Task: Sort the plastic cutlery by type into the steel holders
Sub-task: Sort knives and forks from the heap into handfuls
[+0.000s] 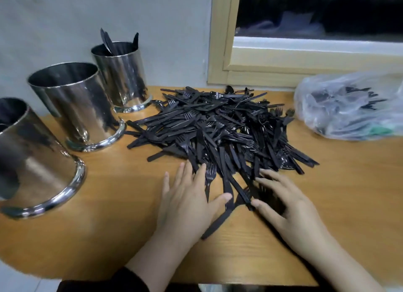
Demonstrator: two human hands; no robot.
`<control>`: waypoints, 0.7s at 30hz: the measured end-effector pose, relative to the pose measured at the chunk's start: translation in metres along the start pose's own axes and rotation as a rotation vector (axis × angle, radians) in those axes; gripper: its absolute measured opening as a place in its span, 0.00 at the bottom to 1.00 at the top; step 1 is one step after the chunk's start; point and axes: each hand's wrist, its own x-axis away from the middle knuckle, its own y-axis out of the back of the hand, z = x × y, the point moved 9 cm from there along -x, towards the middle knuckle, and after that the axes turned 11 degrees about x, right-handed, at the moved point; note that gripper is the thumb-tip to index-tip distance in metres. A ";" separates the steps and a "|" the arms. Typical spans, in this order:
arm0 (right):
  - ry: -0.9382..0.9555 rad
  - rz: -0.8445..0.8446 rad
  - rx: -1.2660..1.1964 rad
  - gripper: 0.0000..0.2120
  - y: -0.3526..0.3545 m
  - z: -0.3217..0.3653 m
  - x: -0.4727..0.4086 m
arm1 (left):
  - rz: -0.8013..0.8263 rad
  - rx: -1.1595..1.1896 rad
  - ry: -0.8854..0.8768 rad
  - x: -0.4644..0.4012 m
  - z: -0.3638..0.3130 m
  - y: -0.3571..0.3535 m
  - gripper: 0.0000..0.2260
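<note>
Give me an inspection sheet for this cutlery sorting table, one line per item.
Surface: wooden table, bare near the front.
Job's things: heap of black plastic cutlery mid-table; three shiny steel cylinder holders at left, the farthest holder with a few pieces in it.
Clutter: clear plastic bag of more cutlery at right.
Grippers: left hand and right hand flat on the heap's near edge.
Cables: nothing seen.
Surroundings: grey wall, wood-framed window.

Holders (pixel 74 104) left of cutlery pile (pixel 218 128); bag (pixel 349 108) right.
</note>
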 end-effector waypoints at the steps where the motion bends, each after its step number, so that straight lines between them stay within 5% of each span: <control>1: 0.001 0.007 0.006 0.27 -0.002 -0.001 0.000 | -0.025 0.022 0.007 0.001 -0.005 0.002 0.42; 8: -0.071 -0.186 -0.016 0.21 0.019 -0.023 0.012 | -0.306 0.386 0.053 0.038 0.003 0.032 0.32; 14: -0.099 -0.103 0.108 0.28 0.013 -0.035 0.020 | -0.231 0.148 -0.185 0.058 -0.030 0.006 0.27; 21: -0.025 0.006 0.357 0.25 0.002 -0.021 0.017 | -0.311 0.079 -0.213 0.049 -0.037 -0.002 0.11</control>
